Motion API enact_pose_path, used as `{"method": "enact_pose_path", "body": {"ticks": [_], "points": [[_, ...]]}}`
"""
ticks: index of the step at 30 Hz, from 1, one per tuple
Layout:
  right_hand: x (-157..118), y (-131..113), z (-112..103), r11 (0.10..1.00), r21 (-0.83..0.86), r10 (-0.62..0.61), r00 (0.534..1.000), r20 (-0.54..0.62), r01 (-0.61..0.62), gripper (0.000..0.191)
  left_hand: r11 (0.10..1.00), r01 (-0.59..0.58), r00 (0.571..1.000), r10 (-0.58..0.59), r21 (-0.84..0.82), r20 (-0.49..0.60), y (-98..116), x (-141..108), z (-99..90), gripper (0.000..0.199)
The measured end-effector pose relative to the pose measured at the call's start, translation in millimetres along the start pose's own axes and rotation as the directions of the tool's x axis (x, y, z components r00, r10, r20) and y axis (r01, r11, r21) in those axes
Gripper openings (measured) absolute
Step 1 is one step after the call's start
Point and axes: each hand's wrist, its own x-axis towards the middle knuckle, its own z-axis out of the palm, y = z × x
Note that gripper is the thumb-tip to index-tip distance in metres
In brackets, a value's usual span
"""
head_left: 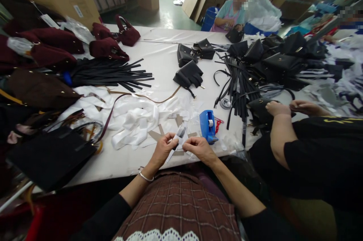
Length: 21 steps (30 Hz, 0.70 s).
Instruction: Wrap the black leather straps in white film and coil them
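Observation:
My left hand (166, 149) is closed on a small white wrapped piece (180, 133) with something dark and grey inside it. Close by on the right, my right hand (200, 149) pinches at the piece's edge with thumb and forefinger; what lies between those fingers is too small to make out. Beneath and around both hands lie grey-brown card strips (155, 136). A blue tape dispenser (208, 126) stands just beyond my right hand, beside a red chain-like item (218, 125). White ribbon-like material (136, 122) is heaped to the left.
Black bags (188, 74) and black straps (236, 82) lie further back. Maroon bags (109, 48) are at the left, near a dark bag (51, 156). A co-worker's arm (279, 131) reaches in at the right; another person (231, 16) sits across the table (159, 59).

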Motion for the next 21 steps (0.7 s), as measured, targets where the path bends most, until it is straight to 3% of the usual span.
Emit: {"method": "enact_pose_path", "body": {"ticks": [5,10,15,18,20,21], "points": [[14.6,6.5,6.1,0.997,-0.075,0.006,0.999,-0.032,-0.008,0.032,0.999,-0.023,0.999,0.022,0.030,0.033,0.7,-8.9,-6.0,0.030],[22.7,4.6,6.9,0.981,-0.172,-0.079,0.996,0.041,0.085,0.030,0.988,0.035,0.999,-0.032,-0.149,0.021,-11.8,-5.8,-10.6,0.029],[29.0,9.3,6.6,0.947,-0.320,0.022,1.000,0.014,-0.016,0.040,0.937,0.144,0.990,-0.136,-0.317,0.047,-10.7,-7.5,-5.6,0.035],[35.8,14.0,4.7,0.824,-0.563,-0.117,0.991,-0.059,0.063,0.050,0.912,0.202,0.979,-0.177,-0.358,0.100,-7.5,-8.8,-5.8,0.037],[43.8,12.5,1.0,0.652,-0.736,-0.325,0.944,-0.056,0.181,0.055,0.890,0.272,0.962,-0.239,-0.365,0.132,-10.6,-6.0,-9.5,0.038],[48.4,10.5,-1.9,0.538,-0.803,-0.432,0.902,0.001,0.258,0.056,0.875,0.314,0.949,-0.277,-0.368,0.150,-14.0,-3.7,-11.8,0.038]]}}
